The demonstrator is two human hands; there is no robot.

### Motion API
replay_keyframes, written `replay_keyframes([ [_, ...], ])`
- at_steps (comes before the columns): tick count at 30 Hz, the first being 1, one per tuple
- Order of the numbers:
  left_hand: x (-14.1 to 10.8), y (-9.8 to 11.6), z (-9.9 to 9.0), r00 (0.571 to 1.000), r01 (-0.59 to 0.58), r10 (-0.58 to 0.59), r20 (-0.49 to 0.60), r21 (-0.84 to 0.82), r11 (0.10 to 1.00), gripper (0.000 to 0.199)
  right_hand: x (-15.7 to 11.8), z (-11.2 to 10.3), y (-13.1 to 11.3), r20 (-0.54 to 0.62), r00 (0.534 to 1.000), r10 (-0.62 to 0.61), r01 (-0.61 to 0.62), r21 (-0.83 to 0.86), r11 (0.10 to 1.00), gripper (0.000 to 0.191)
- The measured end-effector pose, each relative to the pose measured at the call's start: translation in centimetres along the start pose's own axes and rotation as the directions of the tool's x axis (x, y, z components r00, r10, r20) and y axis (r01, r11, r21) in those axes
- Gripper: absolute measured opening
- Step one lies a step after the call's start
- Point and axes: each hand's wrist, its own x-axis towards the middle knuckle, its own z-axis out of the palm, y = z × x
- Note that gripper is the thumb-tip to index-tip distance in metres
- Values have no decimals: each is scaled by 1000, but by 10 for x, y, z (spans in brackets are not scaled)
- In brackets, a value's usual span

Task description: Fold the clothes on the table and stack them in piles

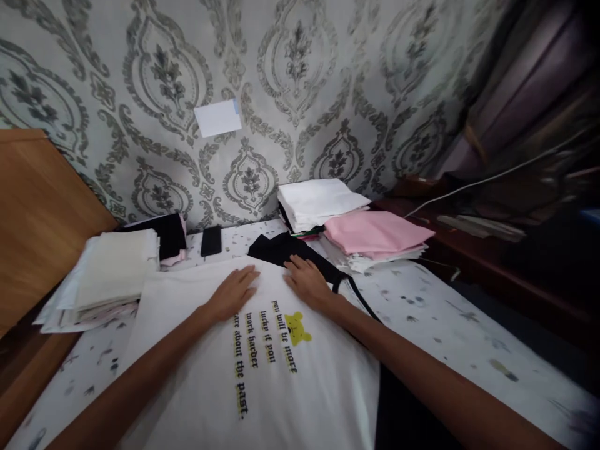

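A white T-shirt (197,369) with black lettering and a yellow bear print lies spread out before me, its text running sideways. My left hand (233,290) rests flat on the white fabric, fingers stretched out. My right hand (307,281) lies palm down near the border between the white cloth and a black part (285,245), fingers also extended. Black fabric shows again along the shirt's right side, under my right forearm. Whether the black cloth belongs to the same shirt I cannot tell. Neither hand grips anything.
Folded cream and white cloths (115,269) are stacked at left, beside a folded black cloth (172,236) and a dark phone (211,241). White (319,200) and pink (377,231) folded piles stand at back right. A wooden panel (42,219) borders the left; a patterned wall (300,75) rises behind.
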Motion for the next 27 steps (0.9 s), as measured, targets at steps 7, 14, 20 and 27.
replay_keyframes([
  [7,-31,-68,-48,917,396,-393,-67,258,881,36,51,-4,-17,-9,1000,-27,28,77,997,40],
  [14,-24,-121,-73,915,371,-401,36,315,874,13,104,-9,-18,22,998,60,-61,65,996,47],
  [20,-24,-93,-56,917,396,-382,-112,341,852,34,135,2,-18,10,968,249,-250,49,967,30],
  [27,-65,-50,-27,975,215,-223,8,234,948,46,138,12,-20,-92,914,396,-383,135,914,34],
])
